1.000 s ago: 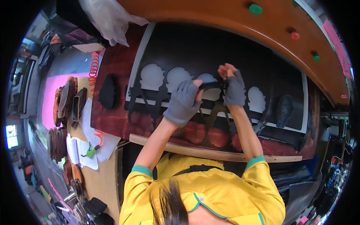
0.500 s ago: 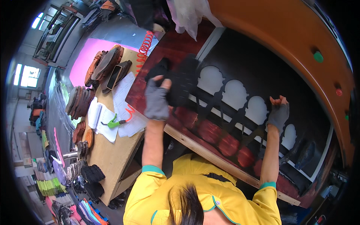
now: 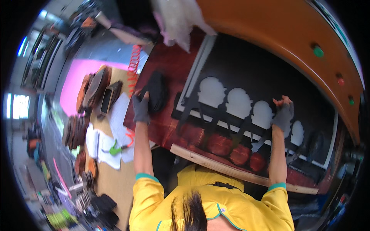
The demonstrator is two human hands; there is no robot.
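Observation:
A gloved left hand of mine [image 3: 141, 109], fingertips bare, rests at the left side of a stack of black cut pieces [image 3: 157, 92] on the dark red board. Its thumb and fingers are apart, and it does not grip the stack. My right hand [image 3: 283, 115], in a matching grey fingerless glove, lies over the black sheet [image 3: 262, 65], right of a row of rounded cut-out openings [image 3: 212, 91] that show white beneath. Its fingers are curled; what they hold, if anything, is hidden.
An orange machine beam [image 3: 269, 30] with green and red buttons arches over the board's far side. A white plastic sheet [image 3: 181, 19] hangs at the back. Left stands a wooden table [image 3: 108, 184] with sole stacks [image 3: 75, 131], a phone [image 3: 106, 101], papers and a green air gun [image 3: 113, 149].
My left hand has moved left, and the black pieces near it now lie on the stack at the board's left. The right hand stays over the sheet, fingers still curled. The view has shifted slightly.

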